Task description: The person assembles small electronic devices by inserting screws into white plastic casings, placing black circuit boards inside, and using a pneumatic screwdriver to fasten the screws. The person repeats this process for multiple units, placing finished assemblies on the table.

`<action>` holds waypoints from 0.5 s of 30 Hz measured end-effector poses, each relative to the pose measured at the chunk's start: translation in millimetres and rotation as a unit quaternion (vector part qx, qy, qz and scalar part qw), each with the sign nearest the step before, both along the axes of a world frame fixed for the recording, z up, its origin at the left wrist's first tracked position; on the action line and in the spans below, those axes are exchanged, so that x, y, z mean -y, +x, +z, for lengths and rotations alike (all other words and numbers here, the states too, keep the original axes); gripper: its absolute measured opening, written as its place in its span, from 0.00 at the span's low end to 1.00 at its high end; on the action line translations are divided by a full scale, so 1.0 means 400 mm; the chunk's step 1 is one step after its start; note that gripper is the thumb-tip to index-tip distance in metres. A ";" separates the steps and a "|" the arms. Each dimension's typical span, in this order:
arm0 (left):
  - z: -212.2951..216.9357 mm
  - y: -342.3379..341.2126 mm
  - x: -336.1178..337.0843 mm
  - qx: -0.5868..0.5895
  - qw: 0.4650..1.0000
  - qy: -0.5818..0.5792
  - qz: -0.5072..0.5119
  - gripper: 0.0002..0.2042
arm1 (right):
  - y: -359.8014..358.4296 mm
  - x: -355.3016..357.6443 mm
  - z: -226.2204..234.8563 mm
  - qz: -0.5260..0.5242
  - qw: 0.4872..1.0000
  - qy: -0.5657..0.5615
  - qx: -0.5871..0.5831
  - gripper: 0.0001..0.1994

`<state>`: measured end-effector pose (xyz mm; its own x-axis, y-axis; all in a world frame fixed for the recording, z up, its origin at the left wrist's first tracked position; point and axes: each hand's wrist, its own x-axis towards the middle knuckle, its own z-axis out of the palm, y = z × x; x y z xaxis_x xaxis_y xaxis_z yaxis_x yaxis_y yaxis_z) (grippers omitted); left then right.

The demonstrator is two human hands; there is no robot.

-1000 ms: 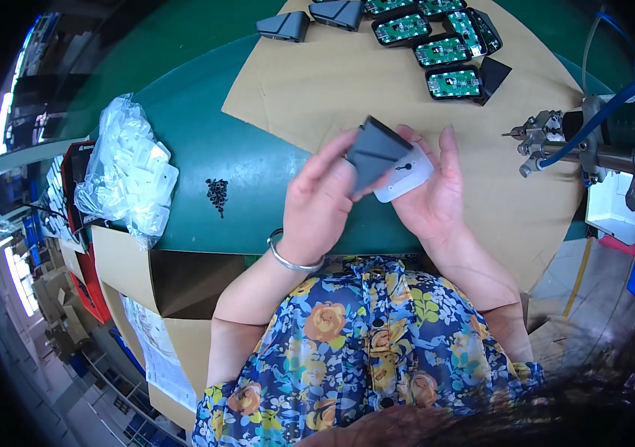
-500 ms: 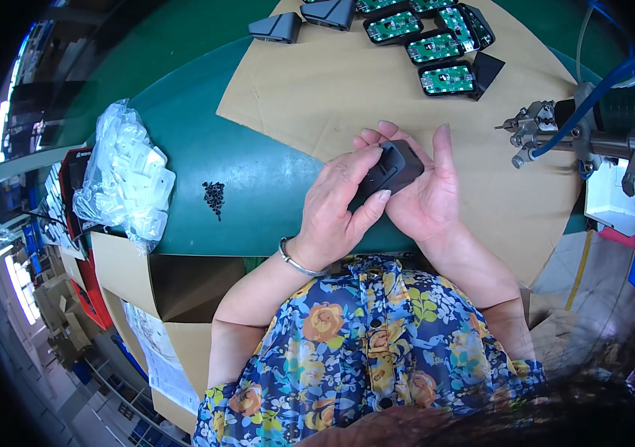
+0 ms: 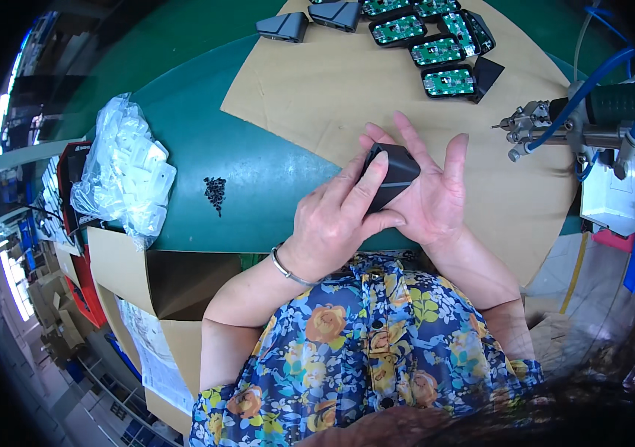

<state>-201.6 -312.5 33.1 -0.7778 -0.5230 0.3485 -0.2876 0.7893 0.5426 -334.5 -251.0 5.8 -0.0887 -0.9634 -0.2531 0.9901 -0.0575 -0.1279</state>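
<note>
A black plastic housing (image 3: 394, 176) with slanted faces is between my hands, above the cardboard sheet's near left edge. My left hand (image 3: 336, 216) grips it, with the fingers over its left side and the thumb near its lower edge. Behind its right side, my right hand (image 3: 436, 195) is open, palm up with fingers spread; the housing touches or lies close to this palm. Which parts of the housing face down is hidden. At the far side lie several black housings with green circuit boards (image 3: 448, 80) and a few closed dark housings (image 3: 282, 27).
A brown cardboard sheet (image 3: 295, 97) covers part of the green table (image 3: 258, 201). On the left are a pile of small black screws (image 3: 215, 195) and a clear bag of white plastic parts (image 3: 139, 175). A mounted screwdriver tool (image 3: 548, 130) with blue hoses reaches in from the right. An open carton (image 3: 120, 270) stands lower left.
The housing has turned in my hands, so a smoother slanted face now shows upward. My right fingers have spread wider, and my left index finger now stretches over the housing.
</note>
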 end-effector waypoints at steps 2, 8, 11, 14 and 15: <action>-0.007 -0.006 0.001 -0.025 1.000 0.009 0.002 0.34 | -0.001 -0.006 0.012 0.002 0.997 0.020 -0.074 0.42; -0.014 -0.016 0.003 0.011 0.996 0.085 -0.002 0.31 | -0.025 -0.045 0.034 0.037 0.948 0.024 -0.316 0.41; -0.049 0.026 -0.004 0.021 0.932 0.362 0.024 0.27 | -0.098 -0.150 0.042 -0.165 0.830 -0.032 -0.532 0.30; -0.054 0.042 -0.002 -0.090 0.825 0.558 -0.009 0.25 | -0.290 -0.210 0.165 -0.419 0.681 -0.043 -0.600 0.30; -0.061 0.033 0.003 -0.079 0.809 0.582 -0.033 0.25 | -0.334 -0.201 0.226 -0.440 0.653 -0.070 -0.613 0.30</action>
